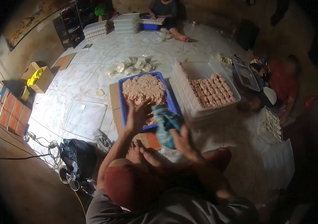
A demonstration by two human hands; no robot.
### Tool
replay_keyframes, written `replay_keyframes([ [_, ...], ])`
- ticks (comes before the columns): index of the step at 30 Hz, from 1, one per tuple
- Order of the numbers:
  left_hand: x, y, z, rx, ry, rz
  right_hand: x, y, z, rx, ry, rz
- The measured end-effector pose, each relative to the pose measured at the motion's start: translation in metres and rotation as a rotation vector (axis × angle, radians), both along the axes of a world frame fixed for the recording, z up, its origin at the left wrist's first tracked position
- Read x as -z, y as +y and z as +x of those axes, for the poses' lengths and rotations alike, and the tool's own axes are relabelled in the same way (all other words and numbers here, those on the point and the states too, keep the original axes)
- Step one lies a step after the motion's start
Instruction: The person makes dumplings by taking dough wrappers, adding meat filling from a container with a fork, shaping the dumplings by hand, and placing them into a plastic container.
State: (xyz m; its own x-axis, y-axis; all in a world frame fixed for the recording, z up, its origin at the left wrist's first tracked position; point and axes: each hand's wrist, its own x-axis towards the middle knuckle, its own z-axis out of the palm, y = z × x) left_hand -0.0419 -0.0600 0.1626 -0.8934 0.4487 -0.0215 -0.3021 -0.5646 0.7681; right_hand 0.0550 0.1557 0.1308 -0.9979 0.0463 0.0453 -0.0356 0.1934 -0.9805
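My right hand grips a teal cloth that hangs in folds by the near right corner of a blue tray. Over the near part of that tray is my left hand, its fingers spread and holding nothing. A pale pink, minced-looking mixture fills much of the tray. To the right, a translucent plastic bin holds rows of small pinkish lumps. Cardboard lies under the tray.
Filled plastic bags lie beyond the tray. A clear lid rests on the tiles at left, near a black bag and cables. One person sits at right, another at the back by stacked containers.
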Motion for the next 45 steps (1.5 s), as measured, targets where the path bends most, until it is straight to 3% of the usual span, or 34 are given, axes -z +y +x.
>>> replay_keyframes([
  [2,-0.010,0.017,-0.001,-0.017,0.159,-0.045,-0.015,-0.054,-0.036,-0.208,0.080,-0.011],
  [3,-0.013,0.024,0.001,-0.023,0.298,-0.096,-0.015,-0.084,-0.046,0.091,-0.015,0.137],
  [6,0.002,0.040,-0.008,-0.143,0.100,-0.019,-0.038,-0.082,-0.104,0.084,0.225,0.084],
  [7,0.006,0.048,-0.004,-0.162,0.101,-0.195,-0.045,-0.078,-0.119,0.157,0.215,0.202],
  [8,0.050,0.043,-0.010,-0.127,0.096,-0.321,-0.051,-0.073,-0.132,0.229,0.204,0.320],
  [10,0.034,0.023,0.006,0.071,0.377,-0.759,-0.023,-0.052,-0.165,0.417,0.209,0.463],
  [12,0.023,0.013,0.015,0.081,0.408,-0.676,-0.015,-0.019,-0.175,0.393,0.171,0.394],
  [13,0.017,0.011,0.009,0.089,0.446,-0.680,-0.020,-0.013,-0.166,0.308,0.237,0.119],
  [14,0.017,0.011,0.007,0.101,0.471,-0.680,-0.029,-0.018,-0.151,0.303,0.236,0.121],
  [16,0.019,0.014,-0.026,0.100,0.571,-0.770,-0.044,-0.032,-0.117,-0.002,0.117,-0.324],
  [18,0.051,-0.009,-0.049,0.276,0.695,-0.698,0.010,-0.029,-0.126,-0.289,0.654,-0.191],
  [19,0.076,-0.026,-0.069,0.332,0.756,-0.581,-0.038,-0.025,-0.106,-0.551,0.038,-0.696],
  [20,0.047,-0.026,-0.074,0.370,0.788,-0.509,-0.021,-0.012,-0.111,-0.618,-0.033,-0.684],
  [21,0.019,-0.019,-0.080,0.369,0.838,-0.754,-0.005,0.000,-0.114,-0.684,-0.104,-0.668],
  [23,-0.021,-0.012,-0.133,0.167,0.704,-0.972,-0.027,0.014,-0.113,-0.767,-0.135,-0.327],
  [24,-0.025,-0.017,-0.137,-0.069,0.721,-1.054,-0.014,0.021,-0.115,-0.847,-0.122,0.126],
  [25,-0.029,-0.022,-0.142,-0.305,0.711,-1.134,0.007,0.023,-0.114,-0.659,-0.026,0.262],
  [26,-0.057,-0.017,-0.120,-0.618,0.914,-1.307,0.023,0.025,-0.105,-0.459,0.064,0.394],
  [27,-0.041,-0.021,-0.131,-0.680,1.059,-1.323,0.016,0.022,-0.099,-0.301,-0.006,0.099],
  [28,-0.034,-0.013,-0.128,-0.685,1.069,-1.318,0.005,0.016,-0.101,-0.296,0.003,0.102],
  [30,-0.016,0.000,-0.106,-0.772,0.889,-1.451,-0.005,-0.006,-0.096,0.179,0.004,-0.202],
  [32,0.035,0.006,-0.119,-0.897,1.052,-1.312,-0.023,-0.039,-0.098,0.132,0.062,-0.146],
  [33,0.048,0.028,-0.121,-0.922,0.989,-1.119,-0.041,-0.052,-0.099,0.116,0.251,0.012],
  [34,0.023,0.037,-0.096,-0.719,1.031,-0.914,-0.016,-0.064,-0.122,0.309,0.258,0.236],
  [35,-0.001,0.041,-0.075,-0.766,1.095,-1.185,0.004,-0.056,-0.149,0.284,0.062,0.400],
  [36,-0.018,0.042,-0.060,-0.811,1.154,-1.461,-0.015,-0.045,-0.149,0.265,0.135,0.291],
  [37,-0.025,0.036,-0.054,-0.871,1.385,-1.457,-0.018,-0.033,-0.154,0.166,0.127,0.556],
  [38,-0.034,0.031,-0.039,-0.834,1.380,-1.464,-0.060,-0.021,-0.139,-0.002,-0.210,0.494],
  [40,-0.063,0.023,-0.030,-0.714,0.939,-0.974,-0.022,-0.012,-0.148,0.136,0.169,0.430],
  [41,-0.070,0.018,-0.035,-0.770,1.004,-1.051,-0.013,-0.015,-0.143,0.134,0.158,0.434],
  [42,-0.056,0.018,-0.045,-0.772,0.991,-1.045,-0.003,-0.019,-0.137,0.115,0.203,0.186],
  [43,-0.029,0.021,-0.058,-0.647,0.795,-0.796,-0.005,-0.027,-0.129,0.097,0.244,-0.062],
  [44,-0.012,0.024,-0.062,-0.515,0.597,-0.551,-0.001,-0.045,-0.129,0.195,0.324,-0.063],
  [45,-0.020,0.036,-0.037,-0.372,0.430,-0.824,0.002,-0.063,-0.130,0.296,0.401,-0.058],
])
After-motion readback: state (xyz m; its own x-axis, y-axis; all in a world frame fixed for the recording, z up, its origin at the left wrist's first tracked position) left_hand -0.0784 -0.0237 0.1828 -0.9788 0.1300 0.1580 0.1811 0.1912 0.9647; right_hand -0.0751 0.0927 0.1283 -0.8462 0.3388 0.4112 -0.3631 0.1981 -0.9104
